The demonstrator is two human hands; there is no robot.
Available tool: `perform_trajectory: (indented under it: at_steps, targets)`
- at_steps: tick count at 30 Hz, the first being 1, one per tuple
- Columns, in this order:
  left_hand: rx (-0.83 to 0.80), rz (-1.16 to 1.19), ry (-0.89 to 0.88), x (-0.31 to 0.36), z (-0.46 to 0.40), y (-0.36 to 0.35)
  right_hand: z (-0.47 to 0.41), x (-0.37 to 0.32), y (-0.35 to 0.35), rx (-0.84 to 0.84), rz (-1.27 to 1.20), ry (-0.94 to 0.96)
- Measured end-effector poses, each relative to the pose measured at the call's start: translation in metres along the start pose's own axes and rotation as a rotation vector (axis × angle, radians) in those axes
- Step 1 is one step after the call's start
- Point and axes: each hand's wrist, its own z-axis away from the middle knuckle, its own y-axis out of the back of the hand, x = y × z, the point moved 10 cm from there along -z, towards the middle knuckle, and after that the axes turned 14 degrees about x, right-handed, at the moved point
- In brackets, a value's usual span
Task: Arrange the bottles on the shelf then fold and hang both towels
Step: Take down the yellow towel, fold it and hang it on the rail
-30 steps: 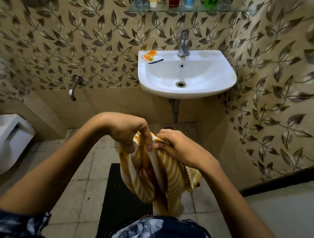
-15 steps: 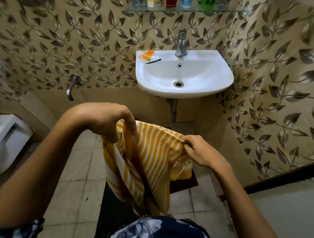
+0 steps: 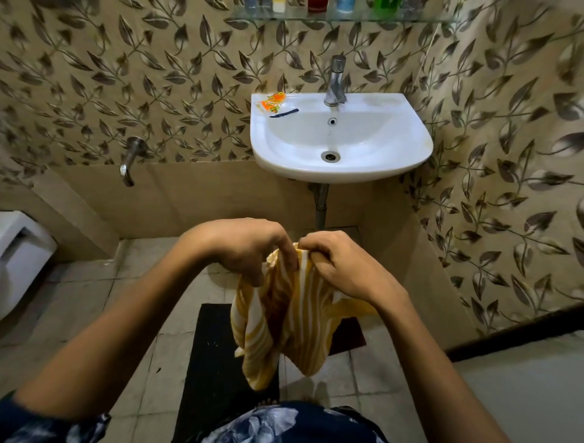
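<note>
Leaf-patterned bathroom walls rose over a pale tiled floor (image 3: 79, 303) and a black mat (image 3: 208, 363).

At 12 o'clock a white sink (image 3: 341, 142) with a metal tap (image 3: 335, 80) held an orange packet (image 3: 272, 101) on its rim and nothing else in the bowl; higher, a glass shelf (image 3: 344, 17) carried a row of bottles (image 3: 314, 3), cut off by the frame edge. At centre the left hand (image 3: 243, 246) and right hand (image 3: 341, 265) met, both pinched closed on the top edge of a yellow striped towel (image 3: 290, 322) that hung above the mat.
</note>
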Motion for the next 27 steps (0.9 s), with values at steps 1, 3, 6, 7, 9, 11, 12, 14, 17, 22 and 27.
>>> perform_trajectory:
  at_steps: [1, 3, 6, 7, 9, 11, 12, 14, 17, 22, 27]
  targets:
    - [0.010, 0.021, 0.009, -0.001, 0.000, 0.001, 0.001, 0.002, 0.000, -0.008, 0.030, -0.002]
    - [0.041, 0.023, 0.014, -0.003, 0.000, 0.004, 0.003, 0.008, -0.001, -0.014, 0.105, -0.006]
    - [0.071, 0.013, 0.034, -0.011, 0.002, 0.012, 0.008, 0.032, 0.008, 0.018, 0.212, -0.087]
    - [0.073, 0.020, 0.044, -0.016, 0.003, 0.015, 0.011, 0.044, 0.011, 0.015, 0.246, -0.137]
    - [0.080, 0.030, 0.073, -0.026, 0.005, 0.020, 0.017, 0.065, 0.016, 0.000, 0.270, -0.224]
    - [0.090, 0.030, 0.113, -0.038, 0.007, 0.024, 0.021, 0.078, 0.024, 0.015, 0.283, -0.282]
    - [0.092, 0.029, 0.133, -0.044, 0.008, 0.025, 0.022, 0.082, 0.028, 0.030, 0.290, -0.300]
    - [0.082, 0.032, 0.169, -0.051, 0.009, 0.023, 0.021, 0.082, 0.035, 0.053, 0.283, -0.298]
    - [0.062, 0.005, 0.156, -0.048, 0.008, 0.016, 0.015, 0.066, 0.037, 0.066, 0.190, -0.245]
    - [0.010, 0.020, -0.027, -0.005, 0.000, -0.007, 0.005, 0.026, 0.019, -0.040, 0.071, -0.111]
    - [-0.036, 0.047, -0.055, 0.012, -0.007, -0.020, 0.001, 0.008, 0.007, -0.073, -0.002, -0.030]
